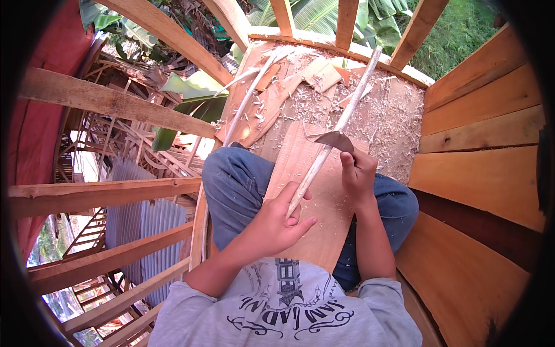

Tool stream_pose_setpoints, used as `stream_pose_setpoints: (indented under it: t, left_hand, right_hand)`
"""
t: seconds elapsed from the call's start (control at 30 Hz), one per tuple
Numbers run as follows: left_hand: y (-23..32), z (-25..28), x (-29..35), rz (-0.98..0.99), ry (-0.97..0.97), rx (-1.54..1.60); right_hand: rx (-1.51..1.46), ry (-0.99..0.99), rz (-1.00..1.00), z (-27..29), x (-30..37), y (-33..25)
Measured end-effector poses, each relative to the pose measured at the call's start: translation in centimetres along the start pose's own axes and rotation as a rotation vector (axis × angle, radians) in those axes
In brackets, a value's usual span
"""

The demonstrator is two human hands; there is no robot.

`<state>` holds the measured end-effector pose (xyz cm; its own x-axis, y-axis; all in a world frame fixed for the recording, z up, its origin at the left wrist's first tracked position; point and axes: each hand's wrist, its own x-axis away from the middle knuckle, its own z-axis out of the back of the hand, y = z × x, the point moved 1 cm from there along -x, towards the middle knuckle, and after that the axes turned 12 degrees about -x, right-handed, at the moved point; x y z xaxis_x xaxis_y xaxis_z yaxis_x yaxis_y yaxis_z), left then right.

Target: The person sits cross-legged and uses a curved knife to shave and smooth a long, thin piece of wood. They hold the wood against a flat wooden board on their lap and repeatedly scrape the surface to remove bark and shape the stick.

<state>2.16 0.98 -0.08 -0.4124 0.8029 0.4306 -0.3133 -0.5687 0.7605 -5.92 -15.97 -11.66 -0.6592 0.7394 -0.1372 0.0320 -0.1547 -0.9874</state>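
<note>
A long pale peeled stick point(354, 104) slants up and away from my lap. My left hand point(283, 220) holds it near its lower end, the fingers passing under it and the thumb stretched out to the side. In my closed right hand point(359, 173) is a knife point(335, 140) with a short, dark, broad blade; the fist hides its handle. The blade lies across the stick about midway along, touching or just above it. Under both hands, a flat wooden board point(318, 234) rests across my lap between my jean-clad legs.
Curled shavings point(399, 110) litter the plank floor ahead. Wood offcuts point(321, 75) and another thin stick point(248, 101) lie there too. Slatted railings point(115, 107) stand at the left and far side, with banana leaves point(315, 17) beyond. A plank wall point(480, 168) closes the right.
</note>
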Motion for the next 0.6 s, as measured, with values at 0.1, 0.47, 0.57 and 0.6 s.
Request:
stream_pose_setpoints:
  t: [0.1, 0.47, 0.57, 0.6]
  left_hand:
    - [-0.2, -0.2, -0.4, -0.023, 0.019, -0.003]
    - [-1.0, 0.1, -0.2, 0.004, 0.003, 0.009]
    - [-0.9, 0.2, -0.8, -0.007, 0.015, 0.021]
    - [-0.7, 0.2, -0.7, -0.011, 0.001, 0.027]
  right_hand:
    - [-0.031, -0.097, 0.165, -0.6, 0.7, -0.4]
    - [0.033, -0.160, 0.200, -0.9, 0.2, 0.5]
    - [0.013, -0.023, -0.104, -0.7, 0.2, 0.5]
    - [0.002, -0.114, 0.069, -0.8, 0.3, 0.5]
